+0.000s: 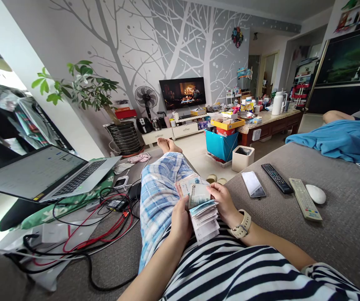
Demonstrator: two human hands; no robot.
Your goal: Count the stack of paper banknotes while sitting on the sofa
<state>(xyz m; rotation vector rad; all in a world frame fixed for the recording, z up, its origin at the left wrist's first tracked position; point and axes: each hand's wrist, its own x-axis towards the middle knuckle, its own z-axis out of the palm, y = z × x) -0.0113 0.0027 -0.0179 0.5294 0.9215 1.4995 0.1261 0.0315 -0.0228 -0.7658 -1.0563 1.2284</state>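
Note:
A thick stack of banknotes (202,213) rests over my lap, fanned out at its lower end. My left hand (180,217) grips the stack from the left side, fingers closed round it. At the top right of the stack, my right hand (224,200), with a beige watch on its wrist, pinches the upper notes and bends one (195,193) away from the rest. My legs in blue checked trousers stretch out ahead on the grey sofa.
On the sofa (349,225) to my right lie a phone (253,184), two remotes (276,178) (304,204) and a white mouse (315,194). An open laptop (45,172) and tangled cables (105,217) are at my left. Another person lies under a blue blanket (346,138) far right.

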